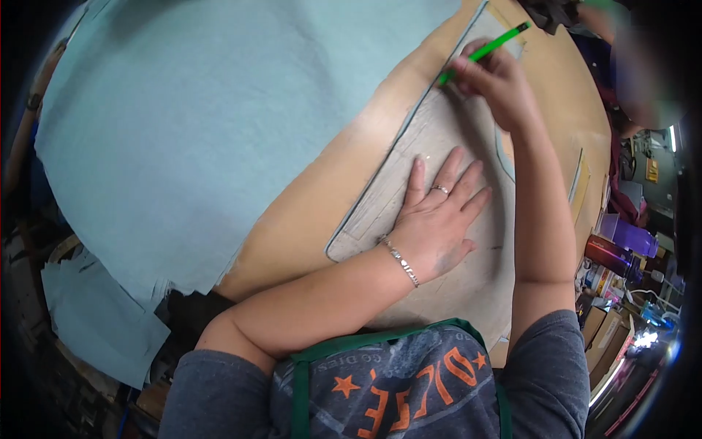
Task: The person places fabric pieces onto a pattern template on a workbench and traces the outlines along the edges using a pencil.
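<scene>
My left hand (437, 212) lies flat with fingers spread on a grey, worn pattern board (409, 164). A ring and a chain bracelet are on that hand and wrist. In my right hand (499, 82) is a green pencil (491, 48), pinched between thumb and fingers near the board's upper left edge. The pencil's lower tip is close to this dark, straight edge; I cannot tell whether it touches. Beneath the board is a tan sheet (296, 241) that looks like leather.
A large light-blue sheet (197, 132) covers the left side, with a smaller blue piece (102, 314) hanging below it. Another person's arm (35, 102) shows at the far left. Crowded to the right are a purple container (635, 235) and cardboard boxes (605, 340).
</scene>
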Available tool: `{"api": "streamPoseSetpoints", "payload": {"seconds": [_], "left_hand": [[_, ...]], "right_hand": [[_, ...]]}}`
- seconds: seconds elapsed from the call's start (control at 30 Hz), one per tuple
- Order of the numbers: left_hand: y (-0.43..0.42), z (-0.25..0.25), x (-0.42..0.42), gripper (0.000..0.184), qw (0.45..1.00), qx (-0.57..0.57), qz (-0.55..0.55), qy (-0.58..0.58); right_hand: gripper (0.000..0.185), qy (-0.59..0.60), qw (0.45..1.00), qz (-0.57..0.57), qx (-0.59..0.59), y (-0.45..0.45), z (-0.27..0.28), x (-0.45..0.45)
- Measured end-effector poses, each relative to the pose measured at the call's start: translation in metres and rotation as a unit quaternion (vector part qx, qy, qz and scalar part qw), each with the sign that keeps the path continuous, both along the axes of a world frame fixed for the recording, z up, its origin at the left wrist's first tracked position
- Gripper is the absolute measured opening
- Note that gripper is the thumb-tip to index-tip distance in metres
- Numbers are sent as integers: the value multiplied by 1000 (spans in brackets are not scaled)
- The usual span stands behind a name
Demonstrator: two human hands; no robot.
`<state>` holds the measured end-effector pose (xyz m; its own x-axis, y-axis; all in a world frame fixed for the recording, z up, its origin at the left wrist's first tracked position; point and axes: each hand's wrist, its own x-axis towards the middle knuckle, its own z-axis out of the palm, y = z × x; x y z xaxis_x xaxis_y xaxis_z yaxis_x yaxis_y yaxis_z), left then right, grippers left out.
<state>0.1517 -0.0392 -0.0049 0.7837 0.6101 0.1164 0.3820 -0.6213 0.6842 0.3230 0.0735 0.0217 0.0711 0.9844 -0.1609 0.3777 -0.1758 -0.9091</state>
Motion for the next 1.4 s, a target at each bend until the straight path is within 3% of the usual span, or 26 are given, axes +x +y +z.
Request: {"api": "streamPoseSetpoints", "payload": {"seconds": [0.13, 0.23, 0.33, 0.37, 0.47, 0.5, 0.57, 0.73, 0.83, 0.93, 1.1, 1.23, 1.4], "left_hand": [[4, 6, -1, 63, 999, -11, -25, 35], [6, 9, 0, 63, 998, -19, -37, 56], [6, 12, 2, 63, 996, -21, -47, 74], [7, 13, 2, 62, 995, -20, -48, 80], [7, 13, 2, 63, 995, -3, -47, 87], [6, 12, 1, 63, 995, 4, -46, 90], [5, 14, 1, 64, 994, 20, -47, 95], [5, 21, 7, 66, 989, 59, -54, 124], [4, 27, 10, 67, 984, 75, -59, 148], [6, 30, 13, 67, 979, 90, -57, 176], [49, 37, 42, 63, 977, 97, -1, 189], [118, 24, 109, 56, 972, 159, 10, 170], [188, 16, 182, 53, 968, 151, 64, 191]], "right_hand": [[18, -20, 993, -112, 42, 61, -3, 68], [5, -5, 971, -236, 26, 93, 21, 75], [2, -151, 926, -246, 244, 127, -16, 116], [18, -172, 934, -204, 239, 129, -21, 128], [19, -170, 882, -286, 334, 110, -29, 137], [19, -39, 895, -295, 332, 92, -27, 135], [19, 44, 888, -347, 300, 46, -19, 129], [23, 107, 863, -425, 252, -58, -31, 137], [26, 142, 816, -481, 286, -67, -41, 137], [25, -27, 843, -454, 286, -56, -53, 136], [26, 23, 839, -463, 285, -58, -44, 129], [31, 57, 840, -453, 293, -57, -44, 128], [24, 90, 848, -443, 275, -56, -40, 127]]}}
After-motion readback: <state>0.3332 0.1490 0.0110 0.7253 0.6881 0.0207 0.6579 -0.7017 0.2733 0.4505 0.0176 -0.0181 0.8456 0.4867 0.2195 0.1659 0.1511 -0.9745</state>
